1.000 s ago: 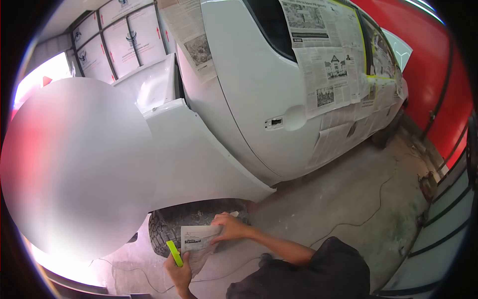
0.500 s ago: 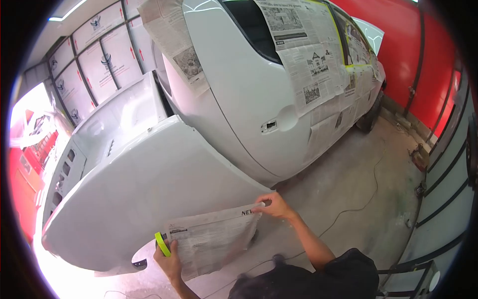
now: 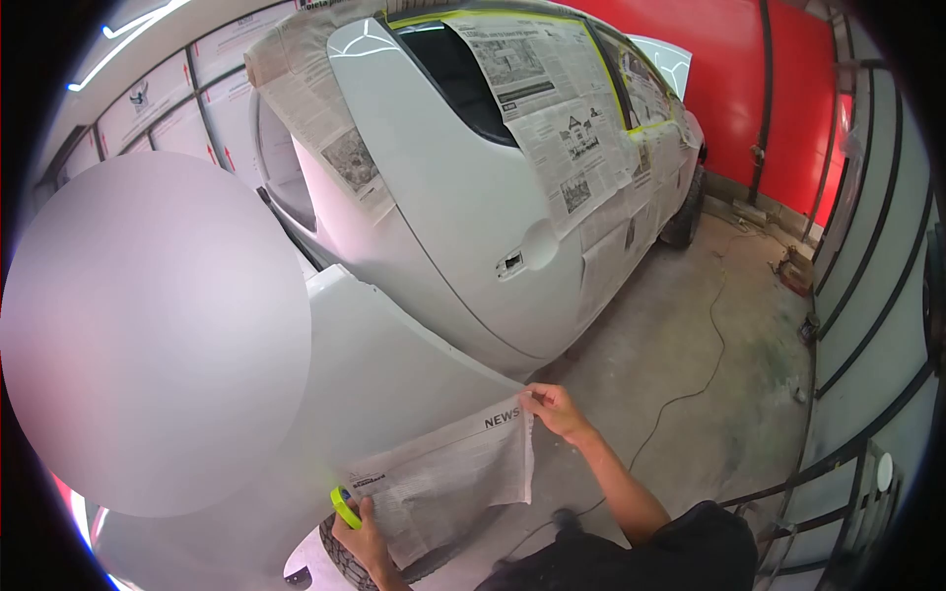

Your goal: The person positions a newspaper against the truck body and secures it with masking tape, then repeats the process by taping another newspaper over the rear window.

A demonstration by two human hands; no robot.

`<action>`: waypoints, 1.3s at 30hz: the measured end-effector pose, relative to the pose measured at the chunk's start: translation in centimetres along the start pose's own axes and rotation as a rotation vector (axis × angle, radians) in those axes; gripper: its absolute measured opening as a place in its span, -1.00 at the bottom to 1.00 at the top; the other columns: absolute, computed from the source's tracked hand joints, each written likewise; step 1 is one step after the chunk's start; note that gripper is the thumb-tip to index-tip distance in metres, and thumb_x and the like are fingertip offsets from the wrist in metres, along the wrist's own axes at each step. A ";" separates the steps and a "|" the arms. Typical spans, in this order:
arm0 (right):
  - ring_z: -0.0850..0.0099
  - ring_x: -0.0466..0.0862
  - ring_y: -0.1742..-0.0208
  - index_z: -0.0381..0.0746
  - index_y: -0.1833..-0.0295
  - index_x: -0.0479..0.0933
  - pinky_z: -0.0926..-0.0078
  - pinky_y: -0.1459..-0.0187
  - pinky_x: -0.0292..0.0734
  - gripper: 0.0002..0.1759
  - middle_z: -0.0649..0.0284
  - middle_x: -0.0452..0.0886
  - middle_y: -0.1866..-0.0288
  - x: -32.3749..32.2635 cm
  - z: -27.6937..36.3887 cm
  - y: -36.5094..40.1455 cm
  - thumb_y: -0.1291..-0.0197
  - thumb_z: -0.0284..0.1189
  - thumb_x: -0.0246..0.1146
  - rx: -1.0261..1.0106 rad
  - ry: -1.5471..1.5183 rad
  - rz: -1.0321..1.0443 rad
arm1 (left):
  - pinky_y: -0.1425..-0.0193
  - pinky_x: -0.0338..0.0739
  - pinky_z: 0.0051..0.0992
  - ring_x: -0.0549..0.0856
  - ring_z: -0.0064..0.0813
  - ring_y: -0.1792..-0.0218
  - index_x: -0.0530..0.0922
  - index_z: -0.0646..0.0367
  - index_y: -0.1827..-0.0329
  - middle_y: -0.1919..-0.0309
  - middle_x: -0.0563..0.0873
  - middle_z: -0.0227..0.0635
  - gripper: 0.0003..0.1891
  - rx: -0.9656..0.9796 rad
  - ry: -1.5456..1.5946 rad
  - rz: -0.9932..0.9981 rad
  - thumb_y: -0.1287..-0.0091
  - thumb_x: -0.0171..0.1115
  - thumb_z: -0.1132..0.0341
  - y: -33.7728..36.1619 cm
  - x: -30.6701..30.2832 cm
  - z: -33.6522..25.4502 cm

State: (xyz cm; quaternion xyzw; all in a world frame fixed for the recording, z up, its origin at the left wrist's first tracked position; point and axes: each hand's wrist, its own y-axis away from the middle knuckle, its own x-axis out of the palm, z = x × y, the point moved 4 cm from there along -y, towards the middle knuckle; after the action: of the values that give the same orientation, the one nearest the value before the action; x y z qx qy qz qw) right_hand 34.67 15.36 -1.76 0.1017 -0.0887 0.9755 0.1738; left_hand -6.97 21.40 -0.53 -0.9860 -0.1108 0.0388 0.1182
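Note:
A newspaper sheet [image 3: 443, 483] is stretched between my two hands, along the lower edge of the white truck bed side panel [image 3: 394, 374]. My left hand [image 3: 365, 540] is closed around a yellow-green roll of masking tape [image 3: 346, 506] and the sheet's left edge. At the panel's front lower corner, my right hand [image 3: 558, 409] pinches the sheet's upper right corner, beside the printed word NEWS. Part of a tire [image 3: 345, 557] shows below and behind the paper.
The white cab [image 3: 443, 227] is partly covered with taped newspaper [image 3: 537, 108]. A cable [image 3: 711, 364] runs over the concrete floor [image 3: 660, 325]. At right stands a metal frame [image 3: 838, 502]; a red wall [image 3: 729, 89] is behind. A round blurred patch hides the left side.
My view has shifted right. The newspaper's right corner now sits at the panel's front lower corner with my right hand, and the sheet is pulled more taut. The round blurred patch has appeared.

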 end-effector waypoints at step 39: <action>0.69 0.26 0.57 -0.35 0.21 0.67 0.54 0.53 0.16 -0.62 0.47 0.40 0.64 17.2 12.4 -9.2 -0.44 -0.20 0.45 -0.734 0.338 -0.092 | 0.29 0.38 -0.57 0.49 -0.70 0.41 0.67 0.32 0.24 0.45 0.63 -0.51 -0.84 0.067 0.073 -0.386 -0.42 0.47 0.41 2.7 -7.0 -4.0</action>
State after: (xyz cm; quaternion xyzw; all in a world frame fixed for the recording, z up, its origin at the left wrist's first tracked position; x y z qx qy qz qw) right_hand 24.20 26.80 15.37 -0.1251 -0.3966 0.8732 0.2541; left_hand -12.84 16.38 3.11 -0.9428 -0.2920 -0.0165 0.1600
